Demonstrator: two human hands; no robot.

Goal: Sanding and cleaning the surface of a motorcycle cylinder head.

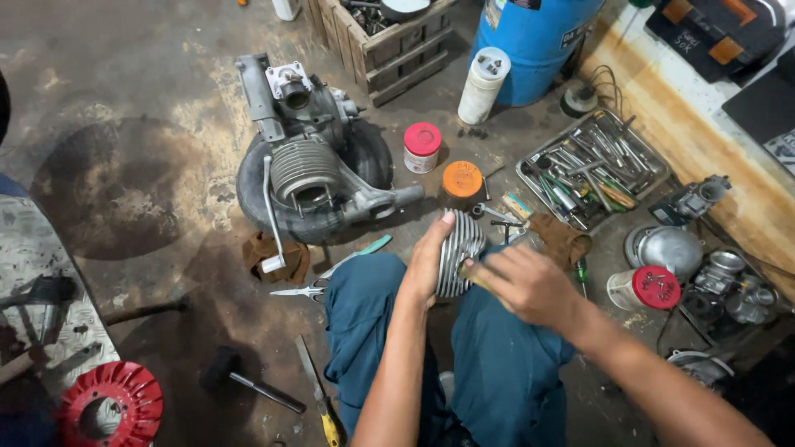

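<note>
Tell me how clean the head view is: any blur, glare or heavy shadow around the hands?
Head view: the right hand is slightly motion-blurred; the left hand and the finned engine cylinder it holds read sharp. Broad dark shadows cover the concrete floor at left. Mild shine on the metal dome cover; wide-angle bending at the edges.

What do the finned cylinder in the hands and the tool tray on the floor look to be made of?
Finned cylinder, held in the left hand: looks like cast metal, probably aluminium, judging by its dull silver-grey, thin parallel fins. Tool tray: seems thin sheet metal, steel or aluminium, with a grey, worn rim and a matte finish.
</note>
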